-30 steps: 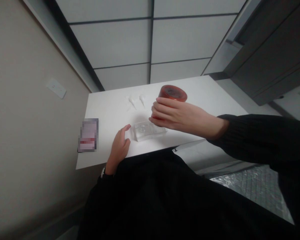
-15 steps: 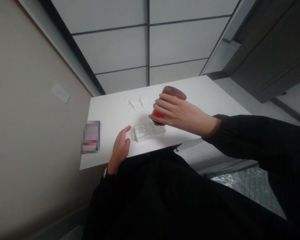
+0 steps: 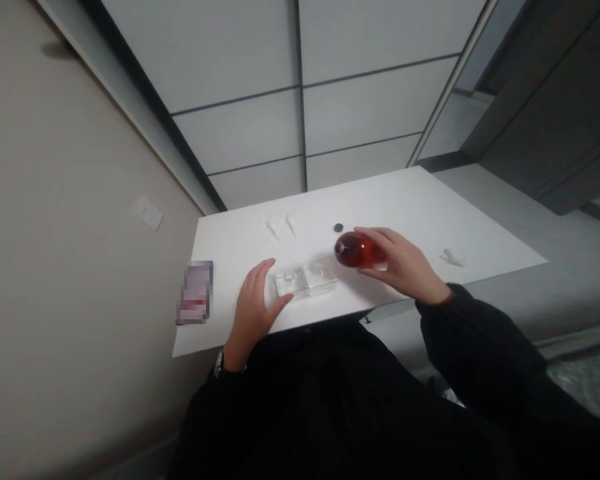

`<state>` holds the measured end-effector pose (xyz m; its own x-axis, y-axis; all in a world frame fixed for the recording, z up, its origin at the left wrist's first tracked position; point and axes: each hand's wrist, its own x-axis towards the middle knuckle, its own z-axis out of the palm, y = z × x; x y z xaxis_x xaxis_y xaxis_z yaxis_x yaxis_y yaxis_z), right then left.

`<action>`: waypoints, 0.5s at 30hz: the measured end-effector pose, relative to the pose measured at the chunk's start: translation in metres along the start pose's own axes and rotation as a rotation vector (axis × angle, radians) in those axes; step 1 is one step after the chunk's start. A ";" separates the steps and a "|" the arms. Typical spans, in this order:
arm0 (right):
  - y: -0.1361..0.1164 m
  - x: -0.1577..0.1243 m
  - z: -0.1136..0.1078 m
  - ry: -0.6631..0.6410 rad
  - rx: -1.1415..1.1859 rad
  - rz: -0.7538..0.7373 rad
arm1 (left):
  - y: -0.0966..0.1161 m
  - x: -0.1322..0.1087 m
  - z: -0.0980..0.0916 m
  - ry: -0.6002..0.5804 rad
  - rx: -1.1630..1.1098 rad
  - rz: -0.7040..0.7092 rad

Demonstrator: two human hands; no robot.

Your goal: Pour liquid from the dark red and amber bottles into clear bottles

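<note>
- Around the see-through red plastic jar [image 3: 359, 251], the fingers [image 3: 380, 235] of the right hand [image 3: 400, 265] curl and grip its round side.
- It lies tipped sideways, just above the white table [image 3: 480, 220], beside the clear plastic box [image 3: 306, 278].
- It looks light, hard and slippery, so the wide middle is the best place to hold.
- Left hand [image 3: 255, 310] touches the box with thumb spread from the fingers.

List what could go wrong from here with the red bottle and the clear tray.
1. The right hand holds the red translucent bottle tipped sideways toward the clear plastic tray; liquid might spill onto the white table.
2. The tray sits near the table's front edge, steadied only by the left hand; a nudge could push it off.
</note>
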<state>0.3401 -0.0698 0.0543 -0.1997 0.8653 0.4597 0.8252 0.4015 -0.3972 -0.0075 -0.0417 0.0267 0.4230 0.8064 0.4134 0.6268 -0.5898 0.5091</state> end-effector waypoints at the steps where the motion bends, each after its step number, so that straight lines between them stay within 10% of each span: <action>1: 0.005 -0.010 0.006 0.068 0.100 0.081 | 0.006 0.007 0.001 -0.045 0.044 0.037; 6: 0.016 -0.045 0.043 0.316 0.415 0.400 | 0.020 0.043 0.019 -0.218 0.197 0.098; 15: 0.018 -0.015 0.067 0.133 0.615 0.340 | 0.009 0.064 0.027 -0.354 0.179 0.116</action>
<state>0.3231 -0.0551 -0.0127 0.1143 0.9445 0.3081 0.3755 0.2460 -0.8936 0.0428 0.0060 0.0372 0.6770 0.7186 0.1593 0.6525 -0.6861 0.3219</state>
